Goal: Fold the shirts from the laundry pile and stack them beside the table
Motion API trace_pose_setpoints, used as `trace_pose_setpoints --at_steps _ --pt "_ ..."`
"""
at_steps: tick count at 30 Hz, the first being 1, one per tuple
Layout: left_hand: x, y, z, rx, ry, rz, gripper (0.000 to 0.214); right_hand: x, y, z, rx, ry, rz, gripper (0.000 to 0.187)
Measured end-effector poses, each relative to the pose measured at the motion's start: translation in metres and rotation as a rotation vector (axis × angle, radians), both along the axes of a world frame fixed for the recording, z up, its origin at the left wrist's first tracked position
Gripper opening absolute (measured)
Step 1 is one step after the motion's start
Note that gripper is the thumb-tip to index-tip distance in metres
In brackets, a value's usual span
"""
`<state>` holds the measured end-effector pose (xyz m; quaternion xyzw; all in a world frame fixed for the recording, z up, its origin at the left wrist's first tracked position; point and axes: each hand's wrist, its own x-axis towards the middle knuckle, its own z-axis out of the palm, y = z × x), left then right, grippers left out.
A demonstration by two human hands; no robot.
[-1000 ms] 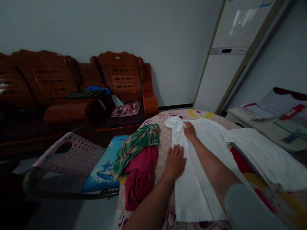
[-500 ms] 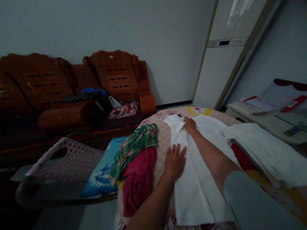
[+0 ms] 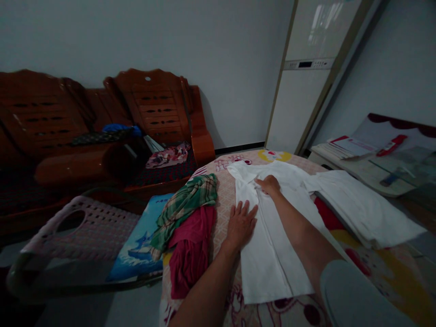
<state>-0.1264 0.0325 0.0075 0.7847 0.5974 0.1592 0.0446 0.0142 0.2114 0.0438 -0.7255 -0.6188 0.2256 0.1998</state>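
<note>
Directly beneath the fingers point(image 3: 261, 182) — white shirt point(image 3: 272, 254)

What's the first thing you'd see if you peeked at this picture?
A white shirt lies spread flat on the patterned table, with the left hand pressed open on its left edge and the right hand resting near its top. Beside it, a green checked cloth overlaps a dark red cloth.
</note>
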Motion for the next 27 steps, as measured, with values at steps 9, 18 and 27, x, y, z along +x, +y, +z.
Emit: trace_pose_setpoints --at_steps 9,18,27 --pt "0.0 0.0 -0.003 0.02 -0.007 -0.004 0.05 -0.012 -0.001 0.011 -0.022 -0.292 0.081 0.049" --pt "0.0 0.001 -0.002 0.001 -0.022 -0.009 0.05 -0.015 0.007 0.019 0.145 -0.404 0.183 0.029" --pt "0.0 0.001 -0.001 -0.007 -0.034 -0.024 0.047 -0.013 0.004 0.001 0.182 -0.446 0.22 0.025"
